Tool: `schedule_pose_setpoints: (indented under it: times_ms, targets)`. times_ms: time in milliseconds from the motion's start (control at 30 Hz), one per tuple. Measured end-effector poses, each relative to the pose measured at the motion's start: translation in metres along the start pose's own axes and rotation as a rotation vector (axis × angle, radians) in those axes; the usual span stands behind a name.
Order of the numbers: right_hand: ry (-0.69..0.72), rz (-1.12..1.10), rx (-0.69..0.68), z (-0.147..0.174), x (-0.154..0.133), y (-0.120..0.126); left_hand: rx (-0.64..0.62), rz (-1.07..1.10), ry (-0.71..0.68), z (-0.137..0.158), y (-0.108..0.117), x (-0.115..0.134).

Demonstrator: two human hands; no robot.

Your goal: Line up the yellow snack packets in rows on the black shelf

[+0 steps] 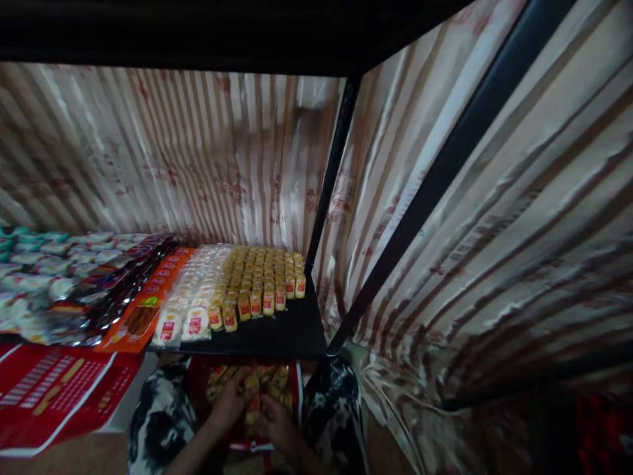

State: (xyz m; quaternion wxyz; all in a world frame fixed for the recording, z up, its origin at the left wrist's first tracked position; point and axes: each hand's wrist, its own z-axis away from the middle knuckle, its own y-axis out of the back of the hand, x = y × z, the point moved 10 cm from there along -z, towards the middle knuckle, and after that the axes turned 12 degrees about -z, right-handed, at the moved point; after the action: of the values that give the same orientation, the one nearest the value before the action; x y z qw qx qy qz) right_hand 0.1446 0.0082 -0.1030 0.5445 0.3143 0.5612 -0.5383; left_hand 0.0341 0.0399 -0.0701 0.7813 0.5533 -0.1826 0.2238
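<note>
Low in the head view, both hands are inside a red bag (297, 389) that sits between the knees and holds many small yellow-gold snack packets (279, 376). My left hand (231, 401) is closed, its fingertips on a small gold snack packet (252, 402). From the other side, my right hand (277, 421) has its curled fingers against the same packet. Dim light and blur hide the exact fingertips. In front of the hands, rows of matching wrapped snacks (268, 300) stand on a black shelf (291, 333).
Left of the gold rows lie clear-wrapped white round cakes (196, 322), an orange packet (126, 330) and dark shiny packets (84, 310). A red printed sheet (59, 396) hangs below the shelf edge. Black frame bars (410, 224) and striped curtains (222, 152) enclose the corner.
</note>
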Motion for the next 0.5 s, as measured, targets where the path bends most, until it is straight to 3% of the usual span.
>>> schedule_pose_setpoints:
  times_ms: [100,167,333,500]
  targets:
    - [0.056,-0.065,-0.076,-0.001,-0.034,-0.004,0.045,0.078,-0.129,-0.005,0.029,0.034]
    - [0.093,-0.044,-0.053,-0.005,-0.059,0.002,0.009,0.134,-0.190,-0.008,0.045,0.058]
    - [0.203,0.035,0.234,-0.024,-0.117,0.038,0.022,0.180,-0.286,-0.022,0.096,0.116]
    - [0.407,0.113,0.566,-0.039,-0.167,0.076,0.114,0.108,-0.445,-0.056,0.134,0.172]
